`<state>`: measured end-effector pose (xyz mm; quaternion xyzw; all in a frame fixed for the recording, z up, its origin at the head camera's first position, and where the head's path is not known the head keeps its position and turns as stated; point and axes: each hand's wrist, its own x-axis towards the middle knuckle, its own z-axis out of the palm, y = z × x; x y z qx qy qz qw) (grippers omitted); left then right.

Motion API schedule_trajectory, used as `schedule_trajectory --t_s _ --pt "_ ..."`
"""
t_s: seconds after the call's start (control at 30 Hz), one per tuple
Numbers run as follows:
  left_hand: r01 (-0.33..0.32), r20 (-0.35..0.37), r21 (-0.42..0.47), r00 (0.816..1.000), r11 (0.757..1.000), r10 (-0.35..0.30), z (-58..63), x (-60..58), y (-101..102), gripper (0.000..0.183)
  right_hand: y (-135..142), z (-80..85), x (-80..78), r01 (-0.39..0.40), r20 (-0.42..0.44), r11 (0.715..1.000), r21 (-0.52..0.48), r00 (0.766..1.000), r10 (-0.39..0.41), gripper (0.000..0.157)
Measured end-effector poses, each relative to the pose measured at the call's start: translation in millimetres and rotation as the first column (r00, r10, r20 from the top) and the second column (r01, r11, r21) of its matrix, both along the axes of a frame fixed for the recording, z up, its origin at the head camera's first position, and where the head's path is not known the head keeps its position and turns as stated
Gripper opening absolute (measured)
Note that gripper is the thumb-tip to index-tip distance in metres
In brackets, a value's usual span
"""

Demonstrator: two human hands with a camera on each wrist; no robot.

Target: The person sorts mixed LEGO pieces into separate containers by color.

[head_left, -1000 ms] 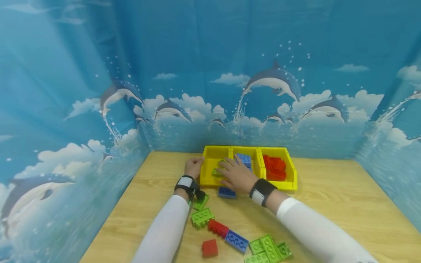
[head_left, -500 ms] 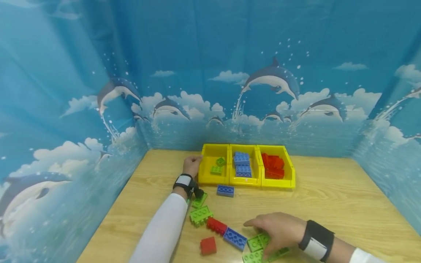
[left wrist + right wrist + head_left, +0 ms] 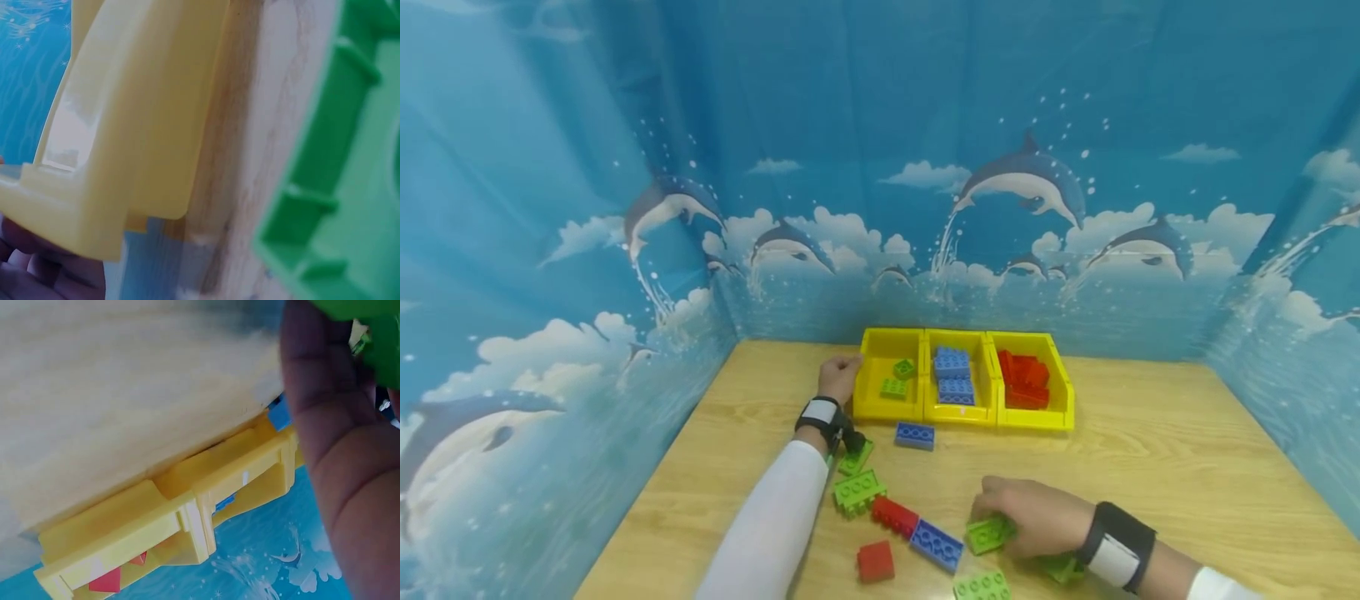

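Note:
My left hand grips the left side of the yellow bin set, and its fingers curl at a yellow corner in the left wrist view. Over the front right of the table, my right hand holds a green building block between thumb and fingers. The right wrist view shows green plastic against the fingers. Another green block lies just in front of this hand, and one more is partly hidden beneath it.
The bins hold green blocks at left, blue blocks in the middle and red blocks at right. On the table lie a blue block, another blue block, red blocks and green blocks.
My right hand has moved from over the bins to the front-right green blocks and taken hold of one. My left hand has stayed at the bin's side.

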<state>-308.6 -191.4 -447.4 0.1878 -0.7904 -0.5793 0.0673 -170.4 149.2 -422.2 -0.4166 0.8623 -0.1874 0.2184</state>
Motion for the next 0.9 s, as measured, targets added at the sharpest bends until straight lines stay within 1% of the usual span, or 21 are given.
schedule_trajectory --t_s 0.1,0.17,0.23,0.27,0.33,0.37,0.4,0.43,0.47,0.5,0.53,0.63,0.7,0.73,0.8,0.83,0.9 --pt "-0.003 -0.013 0.014 1.000 1.000 0.003 1.4 0.6 0 0.036 -6 3.7 -9.5 0.030 -0.078 0.999 -0.037 0.996 -0.033 0.036" --pt "-0.004 -0.016 0.013 1.000 1.000 0.004 2.5 1.0 0 0.036 -11 7.3 -16.2 0.052 -0.115 0.997 -0.065 0.992 -0.059 0.035" --pt "-0.003 -0.014 0.011 1.000 1.000 0.004 2.6 1.7 1 0.037 -17 10.6 -22.8 0.052 -0.156 0.993 -0.109 0.985 -0.069 0.035" --pt "-0.004 -0.013 0.008 1.000 1.000 0.004 2.6 2.3 1 0.038 -20 12.4 -26.5 0.038 -0.175 0.992 -0.123 0.983 -0.059 0.037" --pt "-0.003 -0.014 0.007 1.000 1.000 0.003 2.3 3.3 1 0.038 -30 16.9 -35.0 -0.009 -0.182 0.990 -0.139 0.983 -0.016 0.048" --pt "-0.001 -0.013 0.009 1.000 1.000 0.002 2.4 3.6 1 0.039 -35 18.6 -39.7 -0.039 -0.203 0.990 -0.136 0.979 0.011 0.051" --pt "0.002 -0.017 0.012 1.000 1.000 -0.002 2.6 4.0 2 0.040 -41 20.5 -44.5 -0.064 -0.232 0.990 -0.126 0.972 0.033 0.050" --pt "0.005 -0.017 0.013 1.000 1.000 -0.004 2.7 4.2 2 0.040 -49 23.1 -49.4 -0.084 -0.260 0.990 -0.110 0.964 0.053 0.046" --pt "0.007 -0.014 0.015 1.000 1.000 -0.007 2.6 4.0 2 0.041 -57 25.2 -54.9 -0.099 -0.282 0.991 -0.092 0.957 0.069 0.036" --pt "0.009 -0.009 0.016 1.000 1.000 -0.009 2.3 3.6 2 0.041 -65 27.4 -60.3 -0.112 -0.313 0.990 -0.082 0.946 0.081 0.022" --pt "0.009 -0.004 0.015 1.000 1.000 -0.009 2.1 3.2 2 0.041 -74 29.0 -66.0 -0.119 -0.362 0.991 -0.068 0.928 0.087 0.012" --pt "0.005 0.003 0.004 1.000 1.000 -0.005 1.1 1.9 1 0.041 -103 32.9 -84.5 -0.156 -0.496 0.986 -0.065 0.862 0.103 0.030" --pt "0.001 -0.003 -0.004 1.000 1.000 -0.001 0.3 1.2 1 0.041 -122 32.9 -97.8 -0.177 -0.589 0.984 -0.032 0.799 0.124 0.032" --pt "-0.001 -0.009 -0.011 1.000 1.000 0.001 0.1 1.1 1 0.041 -130 32.3 -104.3 -0.175 -0.636 0.985 -0.001 0.760 0.134 0.029" --pt "-0.008 -0.020 -0.017 1.000 1.000 0.007 -0.3 0.8 0 0.039 -145 29.4 -117.3 -0.151 -0.704 0.987 0.058 0.695 0.148 0.023" --pt "-0.008 -0.026 -0.022 1.000 1.000 0.007 -0.3 1.5 1 0.039 -151 27.9 -123.0 -0.122 -0.722 0.988 0.097 0.674 0.154 0.019" --pt "-0.008 -0.029 -0.029 1.000 1.000 0.008 0.3 3.6 2 0.040 -161 22.3 -133.8 -0.066 -0.747 0.987 0.146 0.647 0.154 0.016"
